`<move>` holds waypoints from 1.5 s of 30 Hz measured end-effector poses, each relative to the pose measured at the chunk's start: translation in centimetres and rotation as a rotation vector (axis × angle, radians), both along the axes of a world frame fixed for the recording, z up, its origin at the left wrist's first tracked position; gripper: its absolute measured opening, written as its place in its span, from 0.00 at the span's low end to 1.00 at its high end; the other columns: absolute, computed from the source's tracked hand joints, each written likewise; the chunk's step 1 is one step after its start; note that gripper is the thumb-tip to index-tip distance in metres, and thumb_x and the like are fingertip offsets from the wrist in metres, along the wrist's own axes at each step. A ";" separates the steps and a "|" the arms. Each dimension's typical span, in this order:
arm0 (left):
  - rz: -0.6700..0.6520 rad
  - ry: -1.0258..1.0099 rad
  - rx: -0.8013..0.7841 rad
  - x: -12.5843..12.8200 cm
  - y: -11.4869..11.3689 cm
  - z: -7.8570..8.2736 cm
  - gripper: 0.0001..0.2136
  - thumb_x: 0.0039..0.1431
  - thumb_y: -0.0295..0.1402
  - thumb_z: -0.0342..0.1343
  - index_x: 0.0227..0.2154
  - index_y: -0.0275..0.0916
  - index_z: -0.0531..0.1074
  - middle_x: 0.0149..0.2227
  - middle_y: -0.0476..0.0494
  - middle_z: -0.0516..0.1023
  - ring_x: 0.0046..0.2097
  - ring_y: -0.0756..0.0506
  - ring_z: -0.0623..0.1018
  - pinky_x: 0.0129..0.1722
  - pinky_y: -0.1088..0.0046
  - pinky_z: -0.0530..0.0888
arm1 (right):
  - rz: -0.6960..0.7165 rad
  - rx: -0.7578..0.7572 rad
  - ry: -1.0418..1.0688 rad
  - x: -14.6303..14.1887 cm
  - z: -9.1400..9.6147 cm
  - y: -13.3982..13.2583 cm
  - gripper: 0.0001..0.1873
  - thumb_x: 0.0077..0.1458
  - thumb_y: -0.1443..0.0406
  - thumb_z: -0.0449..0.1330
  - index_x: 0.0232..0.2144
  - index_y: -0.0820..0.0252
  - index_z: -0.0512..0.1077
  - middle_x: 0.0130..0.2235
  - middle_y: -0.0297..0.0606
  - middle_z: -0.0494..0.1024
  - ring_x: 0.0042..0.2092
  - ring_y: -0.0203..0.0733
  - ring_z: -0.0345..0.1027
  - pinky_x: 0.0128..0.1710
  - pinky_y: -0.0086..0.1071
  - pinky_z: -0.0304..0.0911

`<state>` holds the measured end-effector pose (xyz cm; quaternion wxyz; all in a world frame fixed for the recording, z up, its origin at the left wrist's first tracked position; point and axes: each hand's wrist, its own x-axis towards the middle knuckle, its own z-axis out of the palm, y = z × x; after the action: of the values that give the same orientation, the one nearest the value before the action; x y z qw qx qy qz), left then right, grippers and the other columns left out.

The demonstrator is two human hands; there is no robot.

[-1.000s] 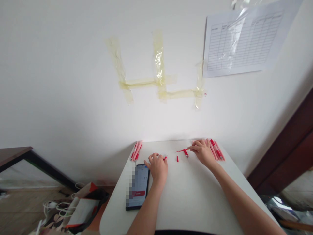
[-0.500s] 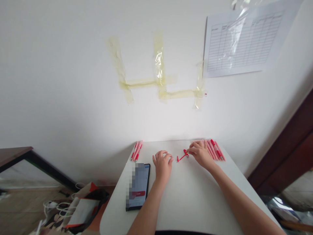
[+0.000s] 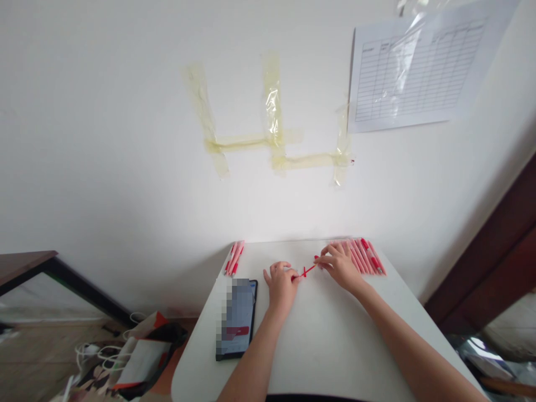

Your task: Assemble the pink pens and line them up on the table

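Observation:
My left hand [image 3: 283,285] is closed, thumb and fingertips pinching the near left end of a thin red pen refill [image 3: 310,269]. My right hand [image 3: 340,267] has its thumb and forefinger closed at the refill's other end, which stretches slantwise between both hands just over or on the white table. A short red piece [image 3: 305,272] crosses or lies beside the refill; I cannot tell which. Another red pen part [image 3: 316,257] shows by my right fingertips, partly hidden. Right of that hand lies a row of several pink-and-red pens [image 3: 368,258], its left part behind the hand.
A few pink-and-red pens [image 3: 234,258] lie at the table's back left corner. The phone [image 3: 247,329] rests beside my left forearm. The white table [image 3: 335,352] meets the wall, where yellowed tape [image 3: 274,106] and a printed sheet [image 3: 414,78] are stuck. Bags and cables [image 3: 138,357] are at lower left.
My left hand has moved slightly right and closed on the refill's end. My right hand has shifted a little left, with the refill pulled left and now held at both ends.

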<state>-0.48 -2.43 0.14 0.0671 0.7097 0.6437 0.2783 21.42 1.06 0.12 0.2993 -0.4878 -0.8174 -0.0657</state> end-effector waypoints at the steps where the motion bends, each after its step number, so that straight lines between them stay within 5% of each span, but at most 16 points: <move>1: 0.014 -0.005 -0.002 0.0 0.0 0.0 0.02 0.55 0.34 0.64 0.29 0.47 0.81 0.50 0.46 0.76 0.59 0.39 0.68 0.65 0.33 0.51 | 0.002 -0.006 0.003 0.0 0.0 0.0 0.14 0.64 0.65 0.56 0.42 0.40 0.81 0.43 0.39 0.76 0.51 0.51 0.65 0.59 0.61 0.54; 11: 0.121 0.007 0.036 0.0 0.1 -0.1 0.04 0.58 0.31 0.60 0.28 0.42 0.79 0.51 0.43 0.74 0.59 0.38 0.68 0.65 0.35 0.53 | -0.057 0.020 -0.011 0.7 -0.6 0.6 0.13 0.65 0.59 0.57 0.48 0.41 0.78 0.47 0.40 0.75 0.52 0.53 0.66 0.59 0.62 0.54; 21: 0.121 0.061 0.036 0.3 0.0 -0.2 0.07 0.57 0.33 0.61 0.25 0.42 0.78 0.53 0.42 0.73 0.60 0.38 0.66 0.65 0.33 0.50 | -0.063 0.021 0.025 0.8 -0.9 0.7 0.13 0.66 0.59 0.55 0.48 0.42 0.78 0.48 0.41 0.75 0.53 0.54 0.65 0.64 0.68 0.42; 45: 0.174 0.072 0.006 -0.2 -0.1 0.6 0.03 0.57 0.33 0.59 0.30 0.42 0.77 0.49 0.42 0.74 0.57 0.39 0.68 0.65 0.39 0.52 | -0.087 0.002 0.035 0.8 -0.7 0.7 0.14 0.66 0.60 0.55 0.47 0.43 0.78 0.48 0.41 0.76 0.54 0.54 0.65 0.64 0.70 0.41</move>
<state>-0.71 -2.51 0.69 0.0173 0.6608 0.7040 0.2595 22.22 1.71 -0.62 0.3108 -0.5238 -0.7900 -0.0708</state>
